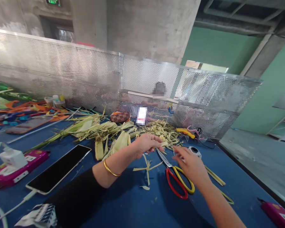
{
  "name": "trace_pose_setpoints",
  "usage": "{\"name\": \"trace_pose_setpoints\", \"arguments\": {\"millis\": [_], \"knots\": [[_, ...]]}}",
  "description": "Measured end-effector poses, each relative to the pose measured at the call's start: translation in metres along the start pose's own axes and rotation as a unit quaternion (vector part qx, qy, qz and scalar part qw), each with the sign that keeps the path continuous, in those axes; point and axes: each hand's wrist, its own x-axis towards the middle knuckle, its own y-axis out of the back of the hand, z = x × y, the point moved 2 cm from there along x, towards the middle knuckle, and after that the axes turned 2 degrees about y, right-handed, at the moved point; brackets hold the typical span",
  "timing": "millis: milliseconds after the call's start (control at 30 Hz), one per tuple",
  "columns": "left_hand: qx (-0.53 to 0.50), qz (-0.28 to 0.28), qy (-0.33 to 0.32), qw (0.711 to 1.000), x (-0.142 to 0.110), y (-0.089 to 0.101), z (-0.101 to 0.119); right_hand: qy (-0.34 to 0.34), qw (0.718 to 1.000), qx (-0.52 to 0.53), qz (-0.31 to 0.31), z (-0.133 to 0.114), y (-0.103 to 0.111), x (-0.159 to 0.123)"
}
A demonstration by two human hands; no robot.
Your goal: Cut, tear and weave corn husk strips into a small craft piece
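In the head view my left hand (148, 144) pinches a short pale strip of corn husk (163, 144) between thumb and fingers. My right hand (190, 163) hovers just to its right, fingers loosely bent and apart, with nothing clearly seen in them. Below the hands lies a small cross of knotted husk strips (147, 168), with a loose scrap (145, 188) near it. Scissors (173, 172) with one red and one yellow handle rest partly open beside the cross, close to my right hand. A heap of thin husk shreds (162, 131) spreads behind the hands.
Whole corn husks (118, 145) lie left of the shreds. A dark phone (59, 169) and a magenta power strip (21, 167) with cables occupy the left. A tape measure (194, 151) and a yellow tool (185, 132) lie right. A perforated metal screen (85, 76) closes off the back.
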Motion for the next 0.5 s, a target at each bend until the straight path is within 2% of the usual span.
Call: {"name": "trace_pose_setpoints", "arguments": {"millis": [67,100,133,233,333,500], "knots": [[-0.02,-0.047,0.014,0.999,-0.002,-0.003,-0.001,0.064,0.986,0.097,0.117,-0.005,0.01,0.008],[-0.034,-0.071,0.023,0.997,-0.002,-0.003,-0.002,0.098,0.977,0.126,0.141,-0.01,0.014,0.013],[-0.051,-0.095,0.032,0.994,-0.003,-0.004,-0.003,0.133,0.97,0.146,0.142,-0.015,0.018,0.018],[-0.107,-0.15,0.057,0.981,-0.002,-0.001,-0.003,0.206,0.956,0.195,0.077,-0.027,0.028,0.036],[-0.15,-0.171,0.058,0.972,0.0,0.005,-0.001,0.197,0.954,0.223,0.031,-0.033,0.032,0.052],[-0.137,-0.17,0.078,0.973,0.001,0.006,-0.001,0.154,0.94,0.302,0.04,-0.029,0.019,0.057]]}}
